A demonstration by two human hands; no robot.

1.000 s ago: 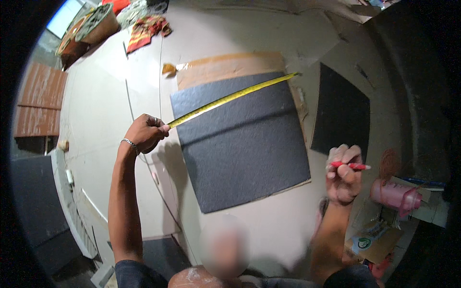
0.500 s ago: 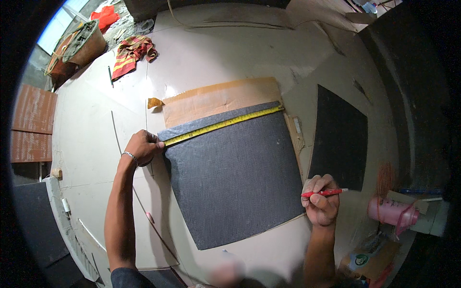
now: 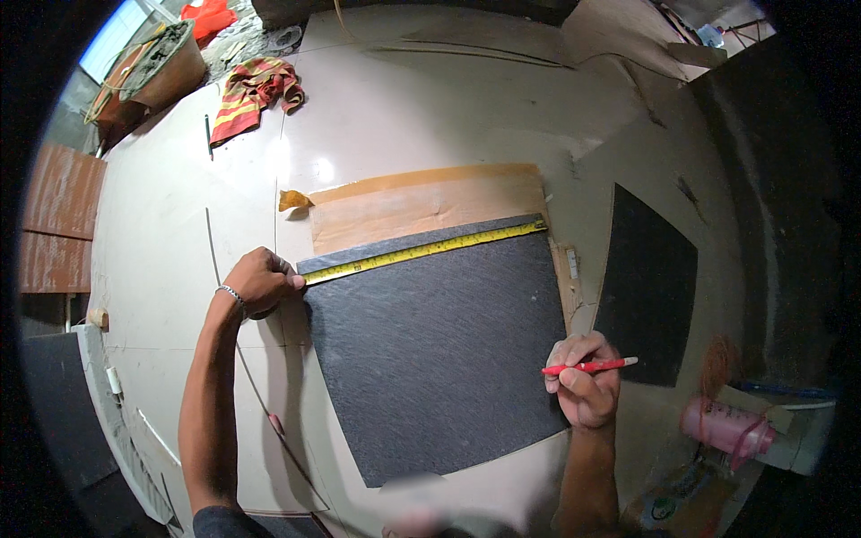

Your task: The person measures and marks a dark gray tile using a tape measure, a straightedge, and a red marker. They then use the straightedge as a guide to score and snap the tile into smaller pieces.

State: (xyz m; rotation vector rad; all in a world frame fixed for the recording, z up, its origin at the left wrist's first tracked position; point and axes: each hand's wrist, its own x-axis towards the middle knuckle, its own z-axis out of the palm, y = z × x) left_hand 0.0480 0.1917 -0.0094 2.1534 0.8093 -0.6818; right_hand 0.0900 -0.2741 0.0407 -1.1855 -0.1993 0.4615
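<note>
A dark grey slab (image 3: 439, 359) with a textured face lies flat below me. Across its far part stretches a yellow tape measure (image 3: 421, 250), roughly parallel to the slab's far edge. My left hand (image 3: 263, 282), a bracelet on its wrist, pinches the tape's left end at the slab's left edge. Over the slab's right edge is my right hand (image 3: 587, 386), its fingers closed round a red pen (image 3: 592, 366). The pen lies crosswise in the grip, one end pointing left over the slab. Brown cardboard (image 3: 430, 206) shows beyond the far edge.
Another dark slab (image 3: 647, 291) lies on the pale tiled floor (image 3: 430, 108) at right. A pink bottle (image 3: 726, 426) is at the lower right. A striped cloth (image 3: 256, 99) and a bucket (image 3: 166, 67) of grey mix sit far left.
The whole view has shifted, so the slab appears lower and slightly to the right. My right hand has moved a little left with the pen. My left hand keeps its hold on the tape.
</note>
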